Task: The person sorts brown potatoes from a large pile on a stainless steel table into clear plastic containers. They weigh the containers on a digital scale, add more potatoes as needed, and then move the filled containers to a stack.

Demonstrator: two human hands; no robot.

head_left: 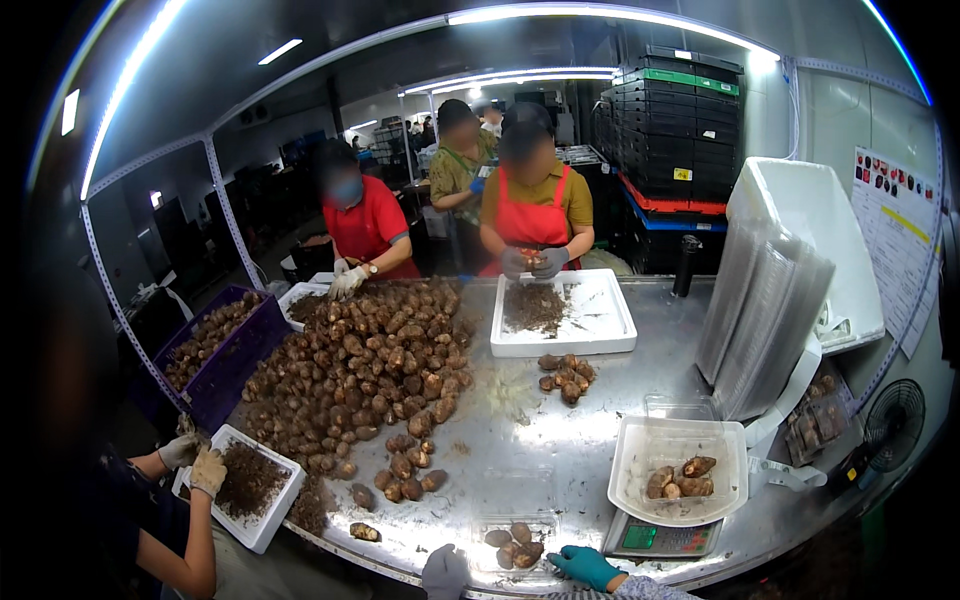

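Your left hand [445, 572], in a grey glove, sits at 6 o'clock at the near edge of the steel desk [560, 440]; its grip is loosely curled on nothing, just left of a clear tray [490, 525]. Your right hand [585, 566], in a teal glove, lies at the tray's right corner, fingers spread and touching the rim. The tray holds a few brown tubers [515, 545]. At 4 o'clock a clear tub [640, 450] with more tubers rests on a digital scale [660, 538]. A large heap of tubers [370, 370] covers the desk toward 10 o'clock. At 12 o'clock a white tray [600, 320] lies before a person in a red apron [533, 222]. Stacked clear trays [765, 320] lean at 2 o'clock.
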